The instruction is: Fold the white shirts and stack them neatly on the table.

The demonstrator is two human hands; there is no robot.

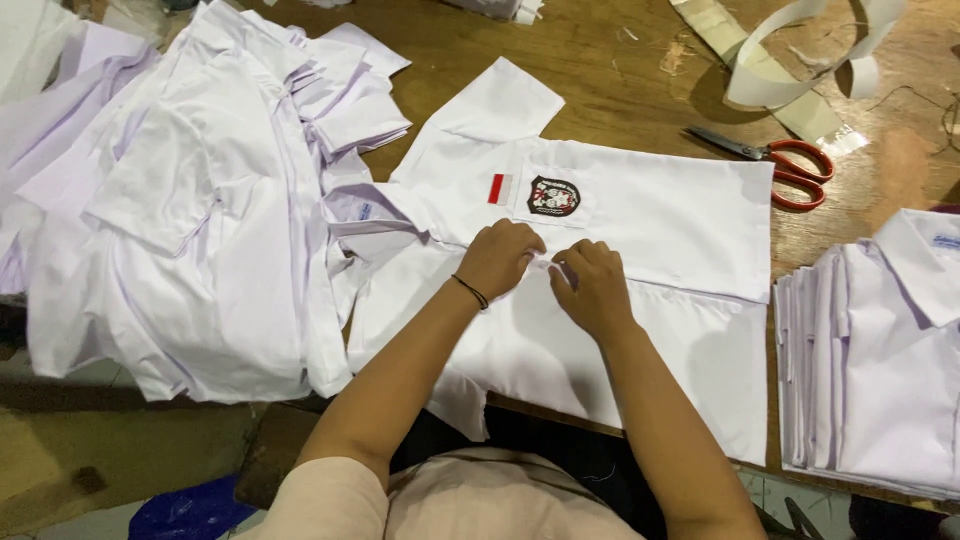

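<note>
Both hands, left hand (497, 258) and right hand (592, 287), pinch the placket of a white short-sleeved cotton shirt (640, 215) with a chest badge, lying lengthwise across the wooden bench (600, 90), collar leftward.

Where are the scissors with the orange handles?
In the head view, the scissors lie on the wooden table at the upper right, just past the right edge of the spread-out white shirt and below the loop of white strip.

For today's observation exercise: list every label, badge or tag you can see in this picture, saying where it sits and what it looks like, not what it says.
Crest badge: on the spread shirt's pocket, shield-shaped, black, red and white.
Flag patch: left of the badge, small rectangle, red over white.
Collar label: inside that shirt's collar, small, bluish.
Collar label: on the folded stack at right, bluish.
</note>
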